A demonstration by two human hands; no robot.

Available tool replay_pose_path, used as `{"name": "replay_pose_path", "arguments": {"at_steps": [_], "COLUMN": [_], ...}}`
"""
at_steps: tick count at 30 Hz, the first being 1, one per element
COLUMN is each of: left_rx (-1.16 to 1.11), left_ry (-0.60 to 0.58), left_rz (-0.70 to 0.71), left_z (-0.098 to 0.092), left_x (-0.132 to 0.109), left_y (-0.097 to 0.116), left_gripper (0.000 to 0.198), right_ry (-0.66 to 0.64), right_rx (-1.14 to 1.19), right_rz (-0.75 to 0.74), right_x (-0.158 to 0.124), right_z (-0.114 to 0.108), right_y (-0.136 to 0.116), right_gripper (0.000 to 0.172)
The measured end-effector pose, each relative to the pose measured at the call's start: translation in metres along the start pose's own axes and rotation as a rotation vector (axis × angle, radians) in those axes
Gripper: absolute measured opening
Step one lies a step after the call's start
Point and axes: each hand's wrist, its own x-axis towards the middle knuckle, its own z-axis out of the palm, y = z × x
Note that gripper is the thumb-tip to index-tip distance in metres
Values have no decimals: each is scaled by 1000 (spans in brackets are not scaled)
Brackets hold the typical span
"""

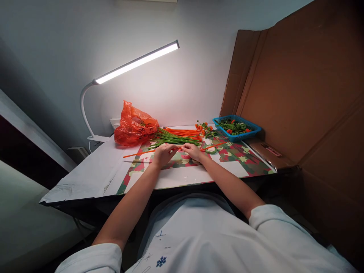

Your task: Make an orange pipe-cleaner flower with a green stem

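Observation:
Both of my hands are closed on a long orange pipe cleaner (139, 153), held nearly level above the table. My left hand (165, 154) pinches it left of the middle, and my right hand (192, 151) grips it close by; the fingertips almost meet. Its two ends stick out past my hands on either side. Just beyond lie a bundle of green stems (178, 137) and a bundle of orange pipe cleaners (186, 132). A roll of pale green tape (211, 149) lies right of my right hand.
An orange plastic bag (135, 127) stands at the back left. Several orange flowers (200, 127) lie near a blue basket (247, 135) of green and orange pieces. A lit lamp (136, 63) arches above. Cardboard (301, 87) walls the right side, with a cutter knife (271, 149) beside it.

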Motion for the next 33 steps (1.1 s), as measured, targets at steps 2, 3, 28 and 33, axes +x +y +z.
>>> {"name": "replay_pose_path", "arguments": {"at_steps": [2, 3, 28, 33], "left_rx": [18, 25, 3, -90], "left_ry": [20, 28, -52, -74], "left_rz": [6, 9, -46, -121], "left_z": [1, 2, 3, 6], "left_x": [0, 0, -1, 0], "left_y": [-1, -2, -4, -6], "left_gripper": [18, 17, 22, 22], "right_ry": [-12, -17, 116, 112], "right_rx": [41, 58, -290, -411], "right_rz": [16, 23, -120, -160], "right_x": [1, 1, -9, -10], "right_z": [-1, -1, 1, 1], "right_y": [0, 0, -2, -2], "right_gripper": [28, 30, 14, 15]}}
